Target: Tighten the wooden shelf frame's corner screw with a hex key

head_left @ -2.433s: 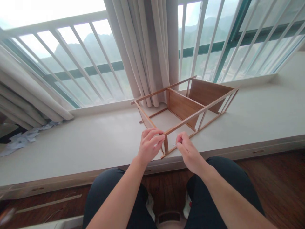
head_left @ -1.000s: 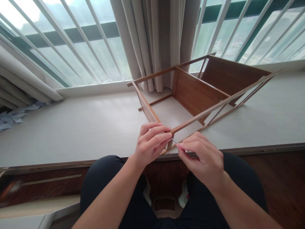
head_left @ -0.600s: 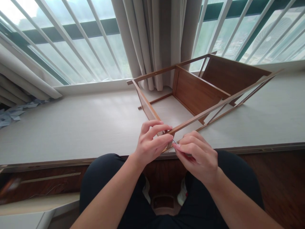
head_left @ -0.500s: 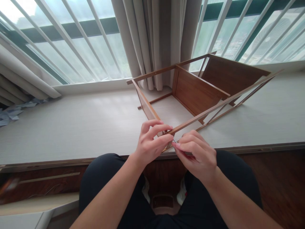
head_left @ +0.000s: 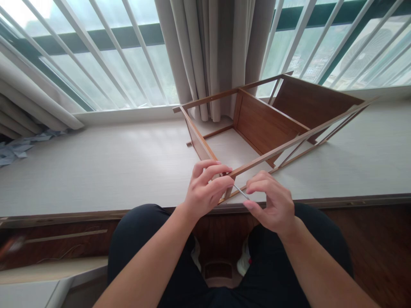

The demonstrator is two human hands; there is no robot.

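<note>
A brown wooden shelf rack [head_left: 268,124] lies on its side on the pale ledge. My left hand [head_left: 207,186] is closed around its near corner, fingers on the rail end. From that corner a thin metal rod, like a hex key, [head_left: 240,191] sticks out towards the right; its inner end is hidden by my left fingers. Beside the rod's outer end is my right hand [head_left: 271,203], thumb and fingers spread apart, the thumb tip close to or touching the rod.
The pale ledge [head_left: 96,171] runs under windows with white bars [head_left: 135,51]. Grey curtains [head_left: 208,55] hang behind the rack. Crumpled greyish pieces [head_left: 19,147] lie at far left. My knees [head_left: 141,231] are against the ledge's front edge, above a dark wood floor [head_left: 379,244].
My right fingers have opened from their pinch on the metal rod and moved slightly right, showing more of it. My left hand stays on the corner.
</note>
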